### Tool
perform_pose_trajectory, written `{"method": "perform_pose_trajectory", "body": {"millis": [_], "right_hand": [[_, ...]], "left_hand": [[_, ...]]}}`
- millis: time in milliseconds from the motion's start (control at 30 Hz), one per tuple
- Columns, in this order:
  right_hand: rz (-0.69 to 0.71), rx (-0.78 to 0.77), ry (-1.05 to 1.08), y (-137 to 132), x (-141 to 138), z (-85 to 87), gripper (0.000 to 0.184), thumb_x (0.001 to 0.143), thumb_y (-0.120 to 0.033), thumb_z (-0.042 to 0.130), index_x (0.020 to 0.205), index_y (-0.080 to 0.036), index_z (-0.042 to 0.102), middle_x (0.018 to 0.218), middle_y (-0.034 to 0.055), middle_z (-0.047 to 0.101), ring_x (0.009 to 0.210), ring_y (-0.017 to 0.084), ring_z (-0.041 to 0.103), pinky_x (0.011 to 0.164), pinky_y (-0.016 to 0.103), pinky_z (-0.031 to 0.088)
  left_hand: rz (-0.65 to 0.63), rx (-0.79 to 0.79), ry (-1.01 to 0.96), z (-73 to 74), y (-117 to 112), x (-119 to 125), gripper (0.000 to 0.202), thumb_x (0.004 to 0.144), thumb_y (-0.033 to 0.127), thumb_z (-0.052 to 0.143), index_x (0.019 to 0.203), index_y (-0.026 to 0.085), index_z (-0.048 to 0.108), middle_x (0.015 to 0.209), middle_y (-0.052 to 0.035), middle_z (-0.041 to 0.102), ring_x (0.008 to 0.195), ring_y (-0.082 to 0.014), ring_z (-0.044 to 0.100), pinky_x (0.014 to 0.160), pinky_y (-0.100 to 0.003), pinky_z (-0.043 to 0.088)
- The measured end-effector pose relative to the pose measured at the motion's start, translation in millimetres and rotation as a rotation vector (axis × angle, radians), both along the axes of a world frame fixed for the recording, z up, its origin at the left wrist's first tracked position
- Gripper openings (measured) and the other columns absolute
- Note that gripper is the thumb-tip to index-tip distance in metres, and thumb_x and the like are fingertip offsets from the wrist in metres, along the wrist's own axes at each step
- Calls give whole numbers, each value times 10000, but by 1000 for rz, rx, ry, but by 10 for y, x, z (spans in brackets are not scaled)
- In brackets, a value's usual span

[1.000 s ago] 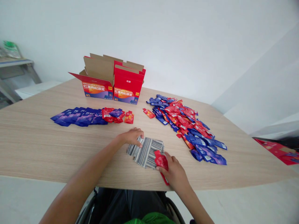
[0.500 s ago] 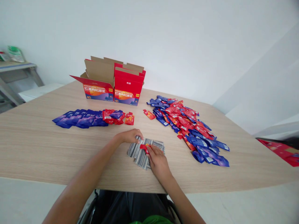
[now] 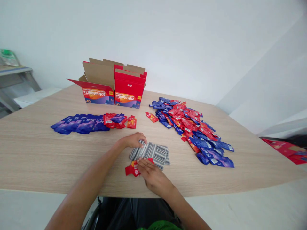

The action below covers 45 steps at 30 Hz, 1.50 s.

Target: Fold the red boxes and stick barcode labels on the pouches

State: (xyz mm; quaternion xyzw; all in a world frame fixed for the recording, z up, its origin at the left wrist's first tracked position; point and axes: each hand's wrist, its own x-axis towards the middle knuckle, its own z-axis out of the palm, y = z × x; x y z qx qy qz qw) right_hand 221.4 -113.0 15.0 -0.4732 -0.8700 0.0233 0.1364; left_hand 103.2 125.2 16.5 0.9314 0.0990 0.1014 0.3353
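A fanned stack of grey-and-white striped cards point(image 3: 155, 153) lies on the table in front of me. My left hand point(image 3: 134, 140) is at its upper left edge, fingers curled and thumb on the cards. Below the stack, my right hand point(image 3: 153, 175) presses its joined fingers over red sachets point(image 3: 131, 170); its thumb is hidden. One red sachet end sticks out to the left of those fingers, and some red shows above them against the cards.
Behind are two open red cartons point(image 3: 128, 92). Overlapping blue pouches point(image 3: 81, 124) form a row at left, beside a small pile of red sachets point(image 3: 111, 120). A single red sachet point(image 3: 151, 117) lies near the large mixed heap point(image 3: 189, 124) on the right.
My right hand has moved toward me and slightly left, bringing red sachets off the middle of the striped cards to their near edge. My left hand has stayed almost in place.
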Motion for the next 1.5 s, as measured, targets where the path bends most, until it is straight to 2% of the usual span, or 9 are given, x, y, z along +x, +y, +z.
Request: {"method": "perform_pose_trajectory", "body": {"millis": [167,367,500,667,767,900,1033,1300,1500], "right_hand": [[-4,-35,7,-54,69,-38,628,833,35,426,1444,-92,503,1528,145,483,1476,205,354,1237,426,301],[-86,-17,-70,-379,362,-46,679,770,64,406,1421,-87,527,1494,154,523,1439,213,420,1189,430,388],[-194,87,-124,-597,541,-48,612,748,53,434,1318,-84,613,1390,164,620,1321,246,559,1101,416,478],[-427,100,-118,-638,693,133,510,698,35,460,1113,-145,695,1044,115,768,940,229,712,915,379,550],[-519,200,-18,-491,585,212,565,718,44,433,1205,-144,651,1123,121,743,999,231,682,914,368,533],[-446,292,9,-200,231,137,539,759,27,477,1241,-153,637,1325,147,644,1146,266,600,978,421,482],[-441,200,-12,-52,16,21,453,790,6,538,1193,-166,655,1238,128,674,1114,270,585,976,424,461],[-251,164,-141,-186,286,94,362,853,-42,557,1189,-132,659,1222,144,705,1122,259,628,972,405,433],[-176,-14,-250,-482,389,308,307,866,-76,545,1137,-141,672,1133,141,736,1019,263,675,927,389,452]], "left_hand": [[-5,28,3,33,-20,-23,273,724,149,777,995,180,752,1007,-47,707,998,-198,624,936,-281,453],[24,64,29,43,-78,-15,256,733,165,774,986,194,748,1000,-47,701,1019,-224,607,947,-308,428],[40,80,48,40,-93,-11,259,730,183,783,986,207,749,1007,-47,693,1025,-232,596,948,-317,421],[34,82,73,35,-79,-1,266,732,204,790,994,220,747,1006,-35,694,1016,-222,593,932,-302,426],[33,81,74,42,-76,-2,258,736,214,788,991,217,746,1011,-38,694,1025,-222,592,933,-300,430],[27,77,70,57,-79,-15,251,749,222,779,997,209,742,1018,-40,691,1031,-215,600,933,-293,437],[22,69,74,58,-74,-22,253,756,227,777,1006,206,741,1030,-41,693,1035,-209,603,938,-291,440],[48,58,86,43,-73,1,254,741,211,778,993,208,745,1016,-36,692,1031,-214,592,946,-297,430],[73,43,53,58,-118,-9,222,724,189,780,943,214,755,993,-35,713,1010,-213,606,954,-304,422]]}}
